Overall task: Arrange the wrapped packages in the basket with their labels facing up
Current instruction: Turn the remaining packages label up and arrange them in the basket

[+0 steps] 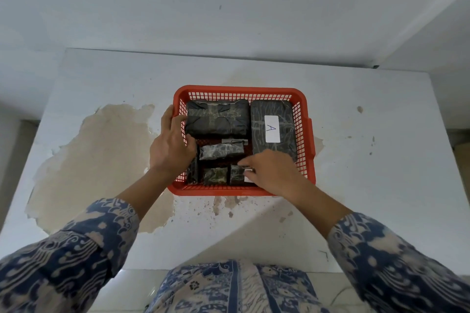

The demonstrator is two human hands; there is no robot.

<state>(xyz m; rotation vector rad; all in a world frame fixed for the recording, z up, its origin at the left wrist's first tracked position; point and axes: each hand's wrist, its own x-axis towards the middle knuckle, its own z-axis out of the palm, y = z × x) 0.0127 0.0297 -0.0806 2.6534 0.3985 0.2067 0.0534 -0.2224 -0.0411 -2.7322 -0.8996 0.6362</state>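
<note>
1. Red basket (304,119) on the white table (368,160) holds black wrapped packages; the package labelled "A" (273,127) lies at right.
2. Left hand (171,145) grips the large package (217,118).
3. Right hand (272,173) pinches the small package (237,174).

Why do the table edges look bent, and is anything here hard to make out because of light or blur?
In the head view, the wide lens bows the table edges and stretches the sleeves; soft, even light, with faint shadows beneath the arms; shiny wrap on the packages in the red basket glints, hiding detail; the "A" label reads clearly; the right hand covers a small package's white label; the left hand looks sharp.
</note>
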